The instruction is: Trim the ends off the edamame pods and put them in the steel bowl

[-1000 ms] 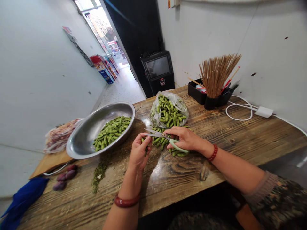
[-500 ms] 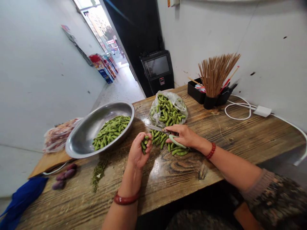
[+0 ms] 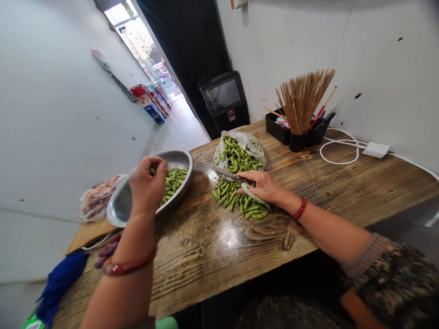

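Observation:
My left hand [image 3: 148, 185] is raised over the metal basin [image 3: 187, 160], its fingers curled around a few green edamame pods that peek out at the fingertips. Inside the basin lies a heap of edamame pods [image 3: 176, 183], partly hidden behind the hand. In my right hand [image 3: 262, 185] is a pair of scissors [image 3: 224, 172] with pale green handles, blades pointing left. Beneath them, loose edamame pods [image 3: 226, 194] are spread on the wooden table [image 3: 212, 256]. Just behind sits a clear plastic bag [image 3: 254, 145] filled with more pods.
Bamboo skewers [image 3: 305, 103] stand in a black holder [image 3: 277, 128] at the back right, beside a white cable [image 3: 338, 162]. Bagged meat [image 3: 99, 198] rests on a wooden board [image 3: 87, 235] at left. Nearby are purple-red oval items [image 3: 109, 251] and a blue cloth [image 3: 65, 278].
My left hand, with its pods, has moved left and up from beside the loose pods to above the basin. The right hand stays near the pile with the scissors. The view has shifted slightly.

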Demonstrator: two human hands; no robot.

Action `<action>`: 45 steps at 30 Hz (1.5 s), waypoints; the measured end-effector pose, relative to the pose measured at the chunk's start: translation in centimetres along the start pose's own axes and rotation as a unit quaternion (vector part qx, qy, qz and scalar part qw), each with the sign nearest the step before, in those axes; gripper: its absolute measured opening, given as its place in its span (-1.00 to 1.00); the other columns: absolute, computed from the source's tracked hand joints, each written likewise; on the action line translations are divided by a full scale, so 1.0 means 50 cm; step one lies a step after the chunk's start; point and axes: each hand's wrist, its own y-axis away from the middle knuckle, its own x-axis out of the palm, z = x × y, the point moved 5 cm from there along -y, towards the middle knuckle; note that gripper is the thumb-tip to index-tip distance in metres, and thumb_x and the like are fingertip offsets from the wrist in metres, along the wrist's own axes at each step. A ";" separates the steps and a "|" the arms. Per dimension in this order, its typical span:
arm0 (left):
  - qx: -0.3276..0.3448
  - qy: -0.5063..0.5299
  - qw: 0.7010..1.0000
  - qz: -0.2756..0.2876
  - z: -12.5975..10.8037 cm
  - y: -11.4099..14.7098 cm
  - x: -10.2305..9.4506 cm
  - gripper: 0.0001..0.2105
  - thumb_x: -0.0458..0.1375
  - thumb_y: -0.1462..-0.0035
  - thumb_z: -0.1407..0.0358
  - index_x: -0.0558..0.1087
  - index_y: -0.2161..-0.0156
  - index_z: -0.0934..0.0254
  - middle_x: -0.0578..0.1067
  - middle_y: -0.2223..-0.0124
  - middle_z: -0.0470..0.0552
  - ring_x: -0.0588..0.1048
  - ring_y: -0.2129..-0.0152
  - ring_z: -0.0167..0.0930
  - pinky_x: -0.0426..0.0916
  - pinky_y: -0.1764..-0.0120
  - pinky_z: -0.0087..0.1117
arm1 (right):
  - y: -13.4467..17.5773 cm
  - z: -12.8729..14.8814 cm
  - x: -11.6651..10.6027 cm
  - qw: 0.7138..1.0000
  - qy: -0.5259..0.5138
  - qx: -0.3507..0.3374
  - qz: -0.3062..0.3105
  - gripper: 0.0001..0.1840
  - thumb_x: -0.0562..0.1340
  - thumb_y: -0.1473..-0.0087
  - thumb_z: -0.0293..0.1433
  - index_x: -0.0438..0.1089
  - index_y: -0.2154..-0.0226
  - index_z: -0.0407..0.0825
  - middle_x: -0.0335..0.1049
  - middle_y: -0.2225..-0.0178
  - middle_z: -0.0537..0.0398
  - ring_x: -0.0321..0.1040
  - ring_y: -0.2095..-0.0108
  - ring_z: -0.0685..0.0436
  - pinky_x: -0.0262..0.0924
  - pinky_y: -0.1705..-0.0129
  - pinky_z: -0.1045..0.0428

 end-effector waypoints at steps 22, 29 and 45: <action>0.055 -0.223 0.869 0.438 0.303 -0.010 0.105 -0.46 0.09 -0.02 0.15 0.40 -0.11 0.31 0.19 -0.31 0.16 0.16 -0.23 -0.15 -0.02 -0.23 -0.13 | 0.006 -0.012 0.005 1.000 0.013 0.014 -0.002 -0.47 0.37 0.06 -0.18 0.45 0.04 -0.07 0.51 0.18 -0.08 0.47 0.22 -0.17 0.36 0.16 -0.03; -0.067 -0.280 0.894 0.344 0.368 -0.041 0.117 -0.39 0.05 -0.08 0.27 0.18 -0.24 0.43 0.13 -0.31 0.35 0.20 -0.21 -0.09 0.13 -0.15 -0.13 | 0.005 -0.012 0.005 1.000 0.015 0.021 -0.002 -0.49 0.36 0.05 -0.18 0.46 0.05 -0.06 0.52 0.19 -0.07 0.47 0.28 -0.15 0.38 0.20 -0.03; -0.003 0.125 0.979 0.162 0.066 0.086 0.096 -0.79 0.16 -0.07 0.24 0.56 0.20 0.23 0.57 0.25 0.08 0.50 0.30 -0.29 0.36 0.14 -0.28 | 0.011 -0.008 0.005 0.999 0.007 0.031 -0.007 -0.50 0.36 0.06 -0.20 0.46 0.05 -0.06 0.52 0.18 -0.05 0.48 0.22 -0.17 0.38 0.17 -0.03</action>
